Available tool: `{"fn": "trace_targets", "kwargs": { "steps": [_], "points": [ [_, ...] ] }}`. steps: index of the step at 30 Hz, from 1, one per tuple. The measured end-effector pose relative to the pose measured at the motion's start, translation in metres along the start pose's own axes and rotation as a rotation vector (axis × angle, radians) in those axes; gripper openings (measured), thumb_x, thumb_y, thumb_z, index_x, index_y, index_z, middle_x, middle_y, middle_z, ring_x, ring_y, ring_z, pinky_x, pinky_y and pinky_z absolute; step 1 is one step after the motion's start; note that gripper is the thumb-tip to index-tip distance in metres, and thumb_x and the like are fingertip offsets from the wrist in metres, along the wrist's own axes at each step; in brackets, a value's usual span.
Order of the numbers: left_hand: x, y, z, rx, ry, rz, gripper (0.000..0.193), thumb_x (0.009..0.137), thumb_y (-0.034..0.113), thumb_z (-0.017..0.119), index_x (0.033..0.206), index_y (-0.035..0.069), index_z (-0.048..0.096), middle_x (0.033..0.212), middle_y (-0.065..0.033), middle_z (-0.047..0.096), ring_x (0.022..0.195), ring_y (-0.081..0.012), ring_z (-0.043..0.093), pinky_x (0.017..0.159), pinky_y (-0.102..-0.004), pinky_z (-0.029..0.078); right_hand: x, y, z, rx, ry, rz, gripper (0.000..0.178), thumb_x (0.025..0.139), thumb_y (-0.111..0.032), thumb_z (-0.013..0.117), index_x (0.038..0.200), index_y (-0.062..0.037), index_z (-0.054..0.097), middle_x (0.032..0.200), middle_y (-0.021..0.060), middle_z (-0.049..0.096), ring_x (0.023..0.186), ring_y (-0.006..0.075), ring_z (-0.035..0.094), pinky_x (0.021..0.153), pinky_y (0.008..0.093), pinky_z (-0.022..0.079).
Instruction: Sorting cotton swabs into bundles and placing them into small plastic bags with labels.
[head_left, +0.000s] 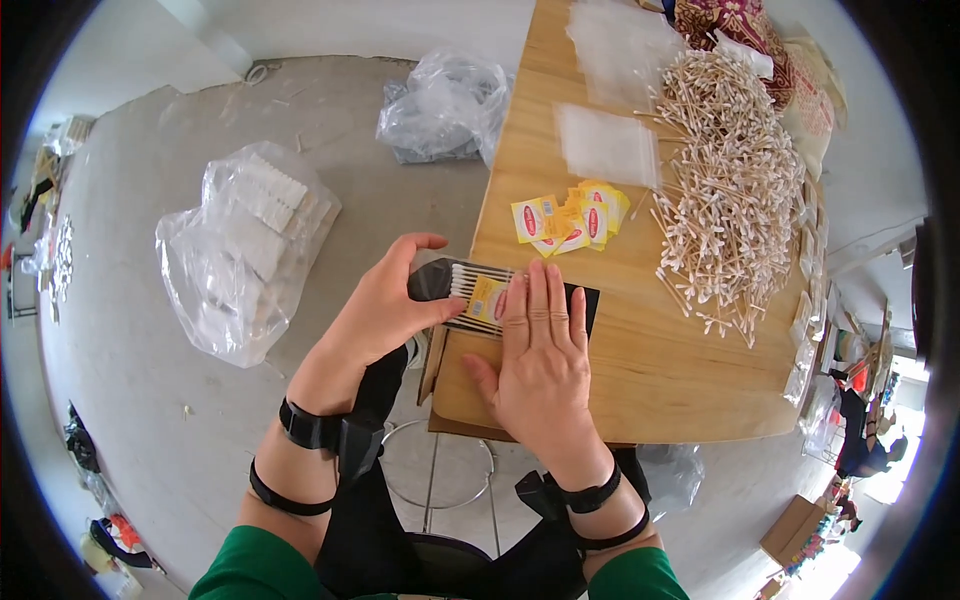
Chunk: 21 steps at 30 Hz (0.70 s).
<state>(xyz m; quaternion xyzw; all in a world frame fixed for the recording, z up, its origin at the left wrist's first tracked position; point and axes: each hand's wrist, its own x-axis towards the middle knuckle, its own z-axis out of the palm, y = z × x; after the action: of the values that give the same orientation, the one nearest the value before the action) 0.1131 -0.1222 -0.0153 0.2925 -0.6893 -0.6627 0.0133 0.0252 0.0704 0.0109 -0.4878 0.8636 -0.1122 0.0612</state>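
Far left, down on the floor (130,300), there's a big clear plastic bag (215,325) with white packs (270,195) inside. Next along is my left grip (375,305), closed on the left end of a clear swab pack (482,296), thumb pressing on top. Up beyond that hand a second plastic bag (450,100), all crumpled, sits on the floor too. The swab pack itself is right at the left edge of the table (640,375), white tips showing and a yellow card visible in it. My right grip (543,370) isn't clutching anything, it's laid out flat, straight fingers resting over the pack's right part. Some loose yellow cards (575,218) are scattered just past my fingertips, and a bit of a black flat thing (591,305) pokes out to the right of them. Further over are flat clear sleeves (605,145), then a massive heap of loose cotton swabs (735,190), patterned cloth (795,85) behind it, and small clear packets (800,370) lined up along the table's right edge.
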Motion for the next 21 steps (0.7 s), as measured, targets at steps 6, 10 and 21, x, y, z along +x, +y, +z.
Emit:
{"fn": "trace_targets", "kwargs": {
  "steps": [6,10,21],
  "points": [
    [0.001,0.003,0.002,-0.138,-0.015,-0.019,0.062,0.09,0.009,0.08,0.142,0.003,0.047,0.101,-0.0034,0.065,0.093,-0.01,0.061,0.082,-0.0275,0.051,0.001,-0.001,-0.001,0.022,0.013,-0.02,0.091,0.089,-0.046,0.071,0.151,0.013,0.039,0.159,0.0312,0.037,0.153,0.0446,0.031,0.124,0.0585,0.023],
    [0.001,0.012,0.007,-0.126,0.01,-0.091,0.06,0.094,0.007,0.076,0.146,0.005,0.045,0.1,-0.0016,0.064,0.096,-0.0075,0.06,0.086,-0.0251,0.049,0.0,0.0,0.0,0.019,0.017,-0.02,0.091,0.089,-0.046,0.071,0.15,0.013,0.039,0.159,0.0313,0.037,0.153,0.0449,0.031,0.124,0.0585,0.023],
    [0.017,-0.018,0.025,-0.125,0.298,0.107,0.03,0.105,0.022,0.065,0.125,0.001,0.058,0.078,0.0006,0.06,0.071,-0.0059,0.051,0.064,-0.0247,0.044,0.001,0.0,0.0,0.047,0.027,-0.029,0.092,0.091,-0.046,0.07,0.151,0.0139,0.036,0.158,0.0327,0.038,0.152,0.0463,0.032,0.124,0.0592,0.023]
  ]
}}
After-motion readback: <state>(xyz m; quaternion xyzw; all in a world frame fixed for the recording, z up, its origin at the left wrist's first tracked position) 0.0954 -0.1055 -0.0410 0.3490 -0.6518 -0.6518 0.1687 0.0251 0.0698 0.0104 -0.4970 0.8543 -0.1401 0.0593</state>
